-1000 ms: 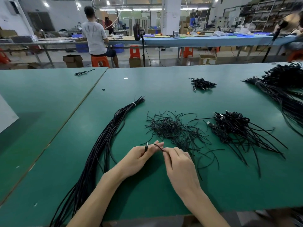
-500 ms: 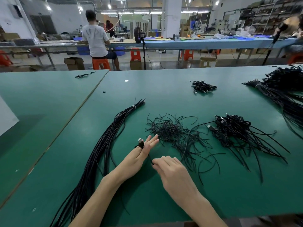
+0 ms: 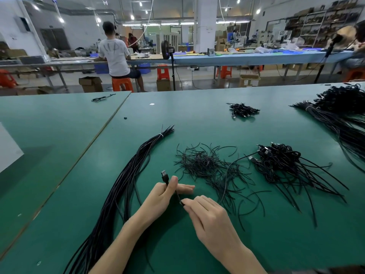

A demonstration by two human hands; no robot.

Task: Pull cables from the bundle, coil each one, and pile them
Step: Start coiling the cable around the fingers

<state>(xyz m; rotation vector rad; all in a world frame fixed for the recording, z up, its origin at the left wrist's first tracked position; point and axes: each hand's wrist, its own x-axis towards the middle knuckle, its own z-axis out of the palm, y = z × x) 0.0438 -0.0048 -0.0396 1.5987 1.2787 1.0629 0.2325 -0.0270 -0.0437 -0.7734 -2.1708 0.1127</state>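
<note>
Just right of the cable bundle (image 3: 126,175), my left hand (image 3: 160,196) pinches the USB cable (image 3: 164,175) below its plug; my right hand (image 3: 209,220) nips it lower down. Trailing slack could snag the short wire ties (image 3: 201,165) further right of the bundle, spoiling the coil.

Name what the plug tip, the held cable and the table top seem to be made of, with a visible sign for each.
Plug tip: likely metal, a pale silvery shell. Cable: probably a matte black plastic or rubber jacket; it bends softly. Table top: smooth green mat or laminate with a faint sheen; which one cannot be told.
</note>
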